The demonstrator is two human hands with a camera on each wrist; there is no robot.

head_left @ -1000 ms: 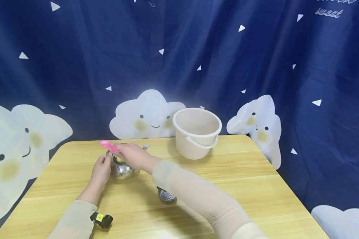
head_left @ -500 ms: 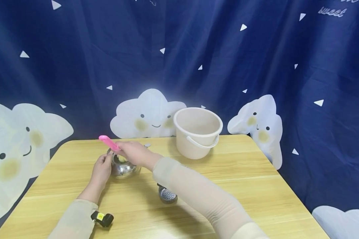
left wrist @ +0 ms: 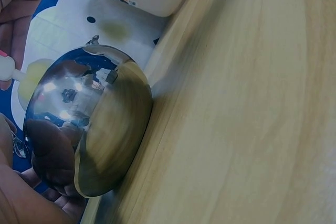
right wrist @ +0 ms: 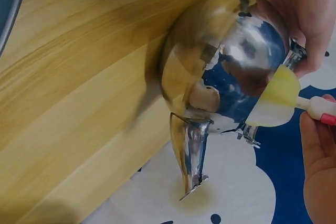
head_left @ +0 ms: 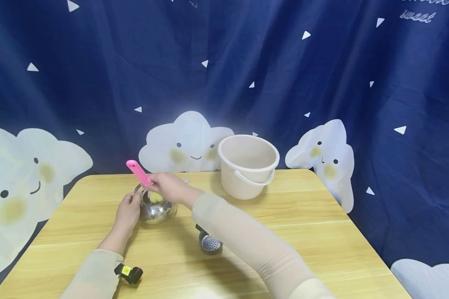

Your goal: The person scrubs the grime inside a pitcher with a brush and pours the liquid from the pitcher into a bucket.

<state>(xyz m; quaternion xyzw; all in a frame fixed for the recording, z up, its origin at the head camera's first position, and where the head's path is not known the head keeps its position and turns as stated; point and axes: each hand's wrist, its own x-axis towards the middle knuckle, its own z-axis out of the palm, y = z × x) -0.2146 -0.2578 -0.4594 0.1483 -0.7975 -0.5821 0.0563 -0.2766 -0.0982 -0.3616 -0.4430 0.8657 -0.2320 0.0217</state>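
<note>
A shiny steel teapot (head_left: pixel 157 209) stands on the left part of the table, its spout pointing away from the left hand in the right wrist view. My left hand (head_left: pixel 129 209) grips the teapot at its side near the rim; some of the fingers are hidden behind the pot in the left wrist view. Between the fingers and thumb of my right hand (head_left: pixel 172 189) is the pink handle of a sponge brush (head_left: pixel 139 172). Its yellow sponge head (right wrist: pixel 278 100) is at the teapot's mouth, partly hidden by the rim.
A perforated metal strainer (head_left: pixel 210 243) lies beside the right forearm, partly covered by the sleeve. Farther back stands a cream bucket (head_left: pixel 243 178) with its handle hanging down. Behind the wooden table (head_left: pixel 303 216) hangs a dark blue curtain (head_left: pixel 247 54) with clouds.
The pink handle has risen and tilted more upright in my right hand. More of the yellow sponge shows above the teapot's mouth. My left hand stays on the pot.
</note>
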